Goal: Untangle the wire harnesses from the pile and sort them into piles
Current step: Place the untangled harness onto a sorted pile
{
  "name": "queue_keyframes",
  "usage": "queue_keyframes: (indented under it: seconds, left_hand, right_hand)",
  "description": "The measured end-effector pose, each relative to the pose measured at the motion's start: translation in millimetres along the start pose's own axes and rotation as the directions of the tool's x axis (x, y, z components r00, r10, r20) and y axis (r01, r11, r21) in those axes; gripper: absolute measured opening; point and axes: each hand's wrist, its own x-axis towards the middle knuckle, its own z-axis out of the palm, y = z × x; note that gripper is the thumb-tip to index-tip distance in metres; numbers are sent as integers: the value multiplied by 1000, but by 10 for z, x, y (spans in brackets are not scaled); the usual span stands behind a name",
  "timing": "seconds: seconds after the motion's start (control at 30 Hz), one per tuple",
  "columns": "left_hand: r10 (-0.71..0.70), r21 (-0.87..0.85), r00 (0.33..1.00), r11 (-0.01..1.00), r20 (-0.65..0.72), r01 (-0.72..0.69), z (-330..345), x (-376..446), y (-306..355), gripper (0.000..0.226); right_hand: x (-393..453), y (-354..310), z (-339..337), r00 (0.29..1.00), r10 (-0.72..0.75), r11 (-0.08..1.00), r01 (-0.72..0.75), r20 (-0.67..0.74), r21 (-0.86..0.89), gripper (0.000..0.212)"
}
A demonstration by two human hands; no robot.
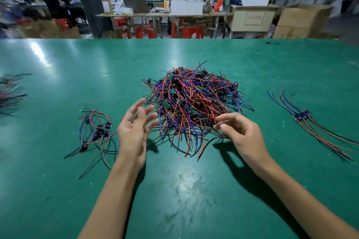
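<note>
A big tangled pile of wire harnesses (194,103), red, blue and black leads with small green boards, lies mid-table on the green mat (184,180). My left hand (134,128) hovers at the pile's left edge, palm up, fingers spread and holding nothing. My right hand (240,132) sits at the pile's near right edge, thumb and forefinger pinching wire ends from the pile. A small loose group of harnesses (97,130) lies left of my left hand. A straightened bundle of harnesses (310,124) lies at the right.
More wires (9,91) show blurred at the far left edge of the table. Beyond the table's far edge stand workbenches (165,15), red stools (190,32), cardboard boxes (303,21) and several seated people.
</note>
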Motion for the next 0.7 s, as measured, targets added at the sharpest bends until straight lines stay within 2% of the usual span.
queue_keyframes:
  seconds: [0.03,0.07,0.1,0.17,0.23,0.3,0.37,0.43,0.47,0.53,0.6,0.7]
  left_hand:
    - [131,275,991,952,42,-137,16,-24,-45,18]
    - [228,487,967,835,116,-256,25,-45,-92,21]
    - [269,620,943,711,195,-331,33,-68,-134,23]
    - [259,745,918,538,301,-395,45,-114,-199,24]
    - [242,814,904,397,353,-424,46,-145,-261,26]
    - [234,874,904,257,357,-412,35,-159,-314,31]
    - [210,923,931,181,300,-338,31,-161,-330,40]
    - [177,944,950,164,257,-286,34,-161,-322,44]
    - [175,939,951,189,256,-287,39,-166,-317,43]
    - [182,904,949,300,259,-304,62,-188,-302,37]
    - [199,867,948,389,249,-310,81,-207,-281,30]
    - [261,868,942,393,212,-304,98,-228,-253,21]
  right_hand:
    - [8,7,-18,998,-33,998,30,-49,-53,23]
    - [21,13,-42,992,-78,989,63,-104,-134,22]
    - [37,22,-71,980,-120,971,83,-156,-226,21]
    - [83,60,-153,966,-129,933,41,-225,-357,20]
    - [140,129,-249,972,-22,887,-89,-234,-453,21]
    - [176,197,-338,973,67,789,-186,-219,-586,24]
    - [191,208,-402,974,108,743,-214,-201,-634,27]
    - [189,178,-450,978,147,732,-210,-150,-648,21]
    - [181,160,-462,979,157,719,-203,-129,-665,16]
    - [175,137,-487,982,147,707,-189,-120,-682,3]
    - [178,135,-506,983,144,723,-184,-116,-665,13]
    - [223,176,-514,971,157,795,-232,-178,-561,18]
